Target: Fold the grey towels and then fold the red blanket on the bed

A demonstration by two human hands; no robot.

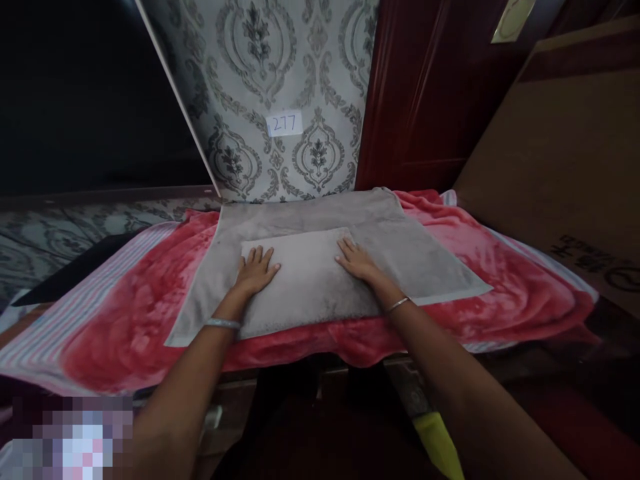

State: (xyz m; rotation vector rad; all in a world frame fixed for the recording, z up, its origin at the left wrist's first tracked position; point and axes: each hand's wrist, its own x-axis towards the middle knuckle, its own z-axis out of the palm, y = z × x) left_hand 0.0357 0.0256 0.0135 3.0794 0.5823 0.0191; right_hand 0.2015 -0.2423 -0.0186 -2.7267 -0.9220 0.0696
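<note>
A lighter grey towel (300,280) lies flat on top of a larger grey towel (420,247). My left hand (256,270) rests palm down with fingers spread on the left edge of the lighter one. On its upper right part lies my right hand (356,259), also flat with the fingers apart. Neither hand grips anything. Beneath both towels is a red and pink plush blanket (135,313), which shows on either side and along the front.
Under the blanket, a striped cloth (55,333) sticks out at the left. A large dark screen (90,100) stands back left, a patterned wall with a paper label (285,123) behind, a dark red door (420,87) beside it. A cardboard box (565,147) borders the right.
</note>
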